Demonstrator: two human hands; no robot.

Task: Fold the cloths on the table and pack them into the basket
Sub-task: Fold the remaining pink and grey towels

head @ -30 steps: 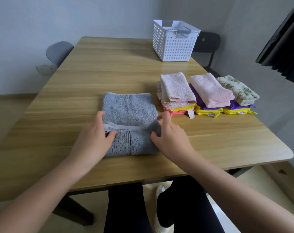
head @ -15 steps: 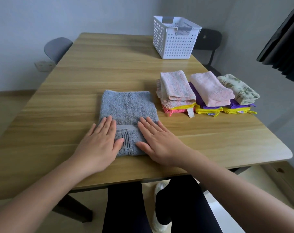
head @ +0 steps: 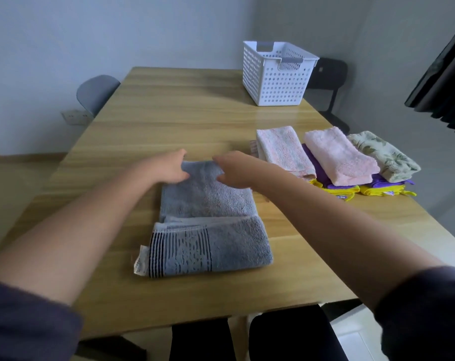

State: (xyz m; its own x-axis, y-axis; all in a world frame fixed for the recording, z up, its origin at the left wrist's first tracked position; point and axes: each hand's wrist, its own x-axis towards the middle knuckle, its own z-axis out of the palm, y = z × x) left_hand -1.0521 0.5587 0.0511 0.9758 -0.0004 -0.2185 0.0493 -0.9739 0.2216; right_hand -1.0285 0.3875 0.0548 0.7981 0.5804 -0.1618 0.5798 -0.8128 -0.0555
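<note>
Folding step. Left hand point(head: 169, 168) and right hand point(head: 234, 171) each pinch the towel's point(head: 208, 201) far edge, fingers curled. Next, likely: draw that edge squarely over the towel's near fold. Basket point(head: 275, 82) waits well beyond the towel.

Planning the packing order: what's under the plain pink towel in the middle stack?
A folded purple cloth lies under the plain pink towel, and a yellow cloth under that. Only their edges show; anything else between is covered.

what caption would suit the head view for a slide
Left hand and right hand pinch the far edge of the grey towel on the table, folded cloths beside it, white basket beyond.
</note>
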